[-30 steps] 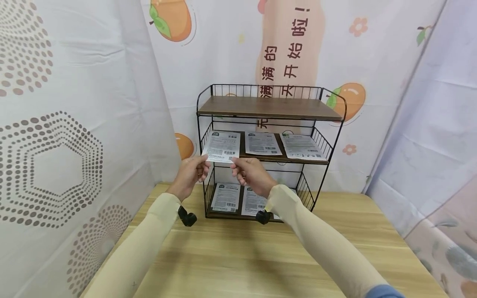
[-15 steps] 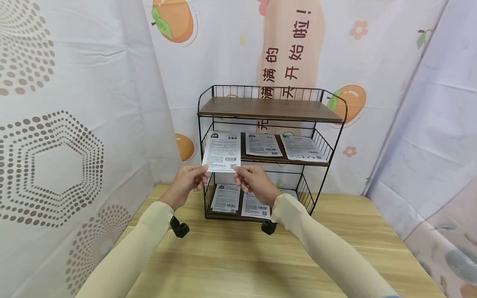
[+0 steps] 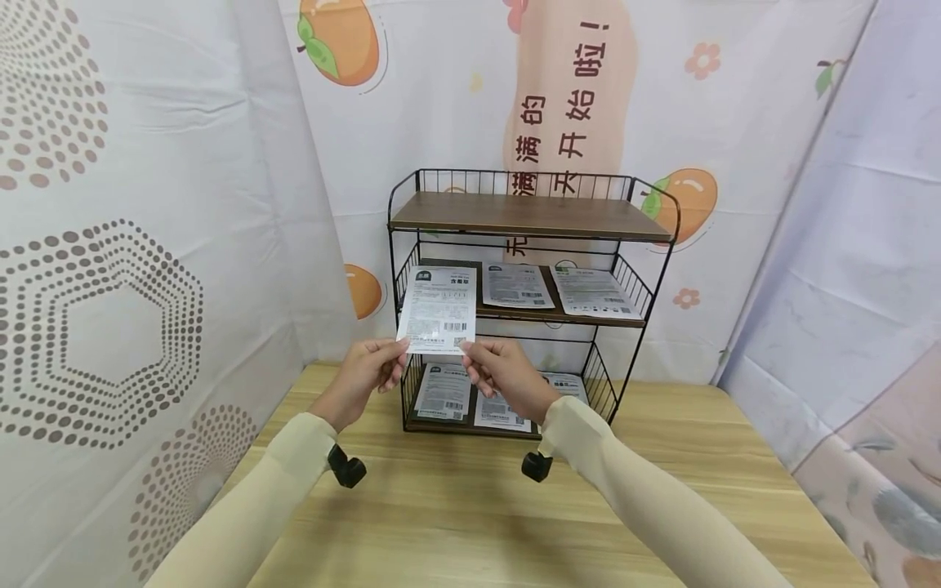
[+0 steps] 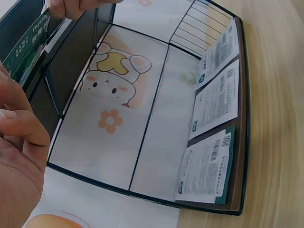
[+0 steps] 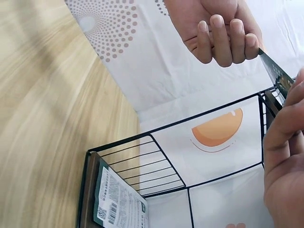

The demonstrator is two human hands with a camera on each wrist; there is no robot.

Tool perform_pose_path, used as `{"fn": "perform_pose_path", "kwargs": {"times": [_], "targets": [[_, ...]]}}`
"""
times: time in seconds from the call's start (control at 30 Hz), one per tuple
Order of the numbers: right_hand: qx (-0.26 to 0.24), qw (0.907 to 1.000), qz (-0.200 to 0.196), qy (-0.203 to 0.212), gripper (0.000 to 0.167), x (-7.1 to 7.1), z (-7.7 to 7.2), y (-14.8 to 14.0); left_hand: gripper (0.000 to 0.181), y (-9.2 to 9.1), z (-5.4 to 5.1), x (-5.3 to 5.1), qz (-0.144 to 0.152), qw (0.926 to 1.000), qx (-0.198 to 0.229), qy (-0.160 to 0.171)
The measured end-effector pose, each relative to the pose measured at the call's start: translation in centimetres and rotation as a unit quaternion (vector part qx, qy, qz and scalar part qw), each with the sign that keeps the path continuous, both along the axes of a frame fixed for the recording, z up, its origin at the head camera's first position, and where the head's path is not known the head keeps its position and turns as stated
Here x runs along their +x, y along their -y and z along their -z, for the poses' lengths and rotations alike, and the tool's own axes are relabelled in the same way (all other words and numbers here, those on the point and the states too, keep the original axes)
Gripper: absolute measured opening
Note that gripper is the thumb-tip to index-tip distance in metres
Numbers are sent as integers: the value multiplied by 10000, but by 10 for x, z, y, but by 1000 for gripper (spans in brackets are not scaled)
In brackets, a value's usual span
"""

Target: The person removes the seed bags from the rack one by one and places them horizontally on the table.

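Observation:
A flat white printed packet (image 3: 439, 306) with a barcode is held at its near edge by both hands, tilted in front of the middle shelf's left end. My left hand (image 3: 365, 374) pinches its near left corner between thumb and fingers. At the near right corner, my right hand (image 3: 512, 377) pinches it the same way. The wrist views show a green underside on the packet (image 4: 29, 47). Two similar packets lie on the middle shelf, one in the centre (image 3: 516, 286) and one at the right (image 3: 595, 292). Whether anything lies beneath the held packet is hidden.
A black wire rack with brown boards, its top board (image 3: 529, 214) bare, stands at the back of the wooden table (image 3: 456, 506). More packets (image 3: 443, 392) lie along the bottom shelf, partly behind my right hand. Printed curtains (image 3: 294, 204) surround the table.
Both hands have drawn back and down toward me with the packet. Its near edge now hangs lower, in front of the middle shelf's edge, and more of its printed face shows.

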State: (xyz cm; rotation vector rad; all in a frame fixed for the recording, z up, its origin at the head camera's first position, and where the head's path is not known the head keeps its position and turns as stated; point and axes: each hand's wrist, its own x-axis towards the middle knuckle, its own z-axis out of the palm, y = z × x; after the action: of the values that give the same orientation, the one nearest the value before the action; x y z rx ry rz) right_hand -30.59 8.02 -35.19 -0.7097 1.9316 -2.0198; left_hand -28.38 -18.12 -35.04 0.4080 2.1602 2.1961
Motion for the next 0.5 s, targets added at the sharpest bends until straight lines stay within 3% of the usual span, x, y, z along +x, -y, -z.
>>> {"fn": "perform_pose_path", "kwargs": {"times": [0.5], "targets": [[153,9991,-407,-9,39,25,18,-1,41,11,15,25,186,9994,-295,-41]]}}
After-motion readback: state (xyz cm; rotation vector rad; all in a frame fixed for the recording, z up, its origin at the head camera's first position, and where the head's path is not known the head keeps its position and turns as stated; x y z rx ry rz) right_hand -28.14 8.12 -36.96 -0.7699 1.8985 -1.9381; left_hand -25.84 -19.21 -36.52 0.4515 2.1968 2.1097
